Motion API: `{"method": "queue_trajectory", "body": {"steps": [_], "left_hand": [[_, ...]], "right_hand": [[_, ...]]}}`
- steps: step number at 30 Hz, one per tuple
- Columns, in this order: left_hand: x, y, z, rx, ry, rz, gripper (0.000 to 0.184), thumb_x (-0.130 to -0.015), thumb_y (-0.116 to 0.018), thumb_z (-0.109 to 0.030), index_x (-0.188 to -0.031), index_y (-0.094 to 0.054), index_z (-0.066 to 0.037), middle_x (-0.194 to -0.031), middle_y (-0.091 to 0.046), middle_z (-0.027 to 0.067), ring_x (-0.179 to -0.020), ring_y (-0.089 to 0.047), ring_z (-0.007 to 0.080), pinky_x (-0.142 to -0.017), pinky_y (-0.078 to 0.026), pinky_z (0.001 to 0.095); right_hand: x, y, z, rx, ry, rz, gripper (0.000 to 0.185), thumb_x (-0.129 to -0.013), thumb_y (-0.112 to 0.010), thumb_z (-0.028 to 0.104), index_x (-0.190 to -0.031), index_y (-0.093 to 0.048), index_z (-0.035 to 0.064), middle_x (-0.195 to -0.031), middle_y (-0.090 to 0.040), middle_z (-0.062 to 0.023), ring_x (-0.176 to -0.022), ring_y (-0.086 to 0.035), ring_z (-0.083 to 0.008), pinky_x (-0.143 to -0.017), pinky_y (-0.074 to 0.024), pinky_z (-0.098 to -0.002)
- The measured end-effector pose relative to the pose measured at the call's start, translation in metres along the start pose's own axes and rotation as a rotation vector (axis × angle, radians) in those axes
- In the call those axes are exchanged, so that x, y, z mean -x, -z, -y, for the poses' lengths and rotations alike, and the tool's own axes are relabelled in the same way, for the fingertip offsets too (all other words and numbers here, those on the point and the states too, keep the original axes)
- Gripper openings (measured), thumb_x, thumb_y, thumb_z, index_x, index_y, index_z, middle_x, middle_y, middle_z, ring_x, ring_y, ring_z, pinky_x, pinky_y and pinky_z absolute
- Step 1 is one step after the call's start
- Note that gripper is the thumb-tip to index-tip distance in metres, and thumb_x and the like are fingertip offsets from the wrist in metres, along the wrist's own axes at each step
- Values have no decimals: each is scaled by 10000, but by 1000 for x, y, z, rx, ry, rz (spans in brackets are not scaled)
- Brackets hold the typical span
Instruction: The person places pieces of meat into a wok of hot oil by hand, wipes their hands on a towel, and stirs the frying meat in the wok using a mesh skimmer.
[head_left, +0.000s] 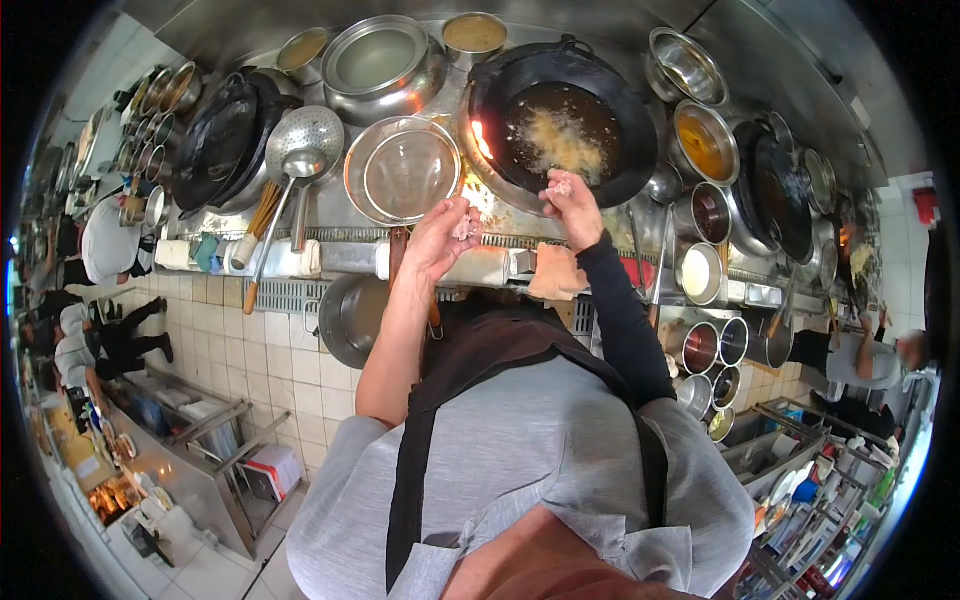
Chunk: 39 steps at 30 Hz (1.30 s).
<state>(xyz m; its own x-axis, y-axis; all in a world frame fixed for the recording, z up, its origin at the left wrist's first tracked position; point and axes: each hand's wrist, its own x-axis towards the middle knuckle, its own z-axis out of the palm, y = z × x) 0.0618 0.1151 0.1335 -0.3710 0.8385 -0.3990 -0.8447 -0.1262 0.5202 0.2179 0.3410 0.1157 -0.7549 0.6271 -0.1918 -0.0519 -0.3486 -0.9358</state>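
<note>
Pink lump [464, 227], pale, soft-looking, in the curled left hand [441, 238]; pink morsel [560, 188], pale, pinched in the right hand [576, 214] at the near rim of the black wok [636, 150]; golden pieces [562, 142], clustered, frothing in dark oil [606, 118]

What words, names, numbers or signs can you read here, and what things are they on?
None: no word, brand or number can be read.
Big round black metal wok: no lettering shows.
Person's light grey cloth shirt: no lettering shows.
White box at lower left: any print is too small and blurred.
Bright red object at far right: too small to read any marking.
</note>
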Motion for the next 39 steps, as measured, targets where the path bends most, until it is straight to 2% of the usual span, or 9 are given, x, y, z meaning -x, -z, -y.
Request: {"method": "queue_trajectory", "body": {"steps": [3,6,10,14,17,23,26,32,39], "left_hand": [[1,1,-8,82,51,153,221,-995,-598,-149,-1175,-582,-21,-1059,-667,137,-995,-669,245,-898,-556,358],[10,-14,-10,-17,15,136,338,-997,-595,-152,-1287,-548,15,-1166,-635,152,-1125,-643,294,-1014,-520,389],[9,-8,0,-233,-8,116,434,-970,-618,-65,-1376,-499,31,-1267,-590,152,-1198,-611,288,-1034,-513,367],[3,-10,10,-338,-84,-55,402,-941,-653,3,-1326,-539,1,-1209,-631,121,-1147,-638,225,-963,-544,333],[-5,0,15,-346,-139,-169,279,-941,-690,-43,-1201,-589,-39,-1091,-679,73,-1028,-678,184,-848,-570,303],[-14,2,23,-410,-188,-193,212,-926,-744,-115,-1080,-600,-89,-1027,-698,51,-898,-688,147,-713,-567,264],[-9,-10,13,-413,-132,-178,237,-933,-737,-120,-1126,-605,-85,-1045,-695,51,-914,-682,135,-740,-569,274],[3,-31,6,-381,-112,-32,313,-959,-708,-169,-1231,-596,-63,-1073,-684,47,-963,-665,128,-791,-557,281],[-1,-27,-2,-915,-270,2,202,-979,-649,-124,-1139,-612,-7,-975,-665,52,-842,-610,97,-731,-498,252]], "right_hand": [[-14,8,0,16,55,-74,325,-963,-561,48,-1283,-525,9,-835,-625,-67,-963,-718,-269,-717,-569,-348],[-24,20,11,828,-41,-179,364,-927,-621,96,-1261,-528,-14,-870,-680,-179,-969,-715,-273,-737,-564,-366],[-56,44,-26,1472,428,-126,278,-864,-668,94,-1134,-661,31,-968,-715,-216,-868,-705,-360,-772,-562,-423],[-52,12,-33,1019,485,149,447,-861,-666,32,-1307,-635,46,-1165,-656,-183,-947,-694,-270,-804,-572,-379],[-9,-40,-15,370,-92,288,451,-891,-683,54,-1335,-606,28,-1193,-641,-170,-954,-683,-227,-832,-567,-367],[25,-85,1,934,437,320,280,-891,-699,98,-1145,-660,-14,-1031,-685,-151,-927,-683,-229,-803,-538,-370],[22,-82,1,822,503,253,192,-874,-686,71,-1041,-665,-23,-896,-696,-127,-819,-668,-214,-742,-521,-384],[17,-63,5,198,-165,271,117,-927,-660,64,-1030,-681,11,-841,-700,-55,-707,-621,-90,-588,-503,-256],[23,-65,22,-17,-398,269,168,-1003,-601,109,-1133,-633,7,-919,-694,-64,-688,-649,-80,-562,-562,-219]]}}
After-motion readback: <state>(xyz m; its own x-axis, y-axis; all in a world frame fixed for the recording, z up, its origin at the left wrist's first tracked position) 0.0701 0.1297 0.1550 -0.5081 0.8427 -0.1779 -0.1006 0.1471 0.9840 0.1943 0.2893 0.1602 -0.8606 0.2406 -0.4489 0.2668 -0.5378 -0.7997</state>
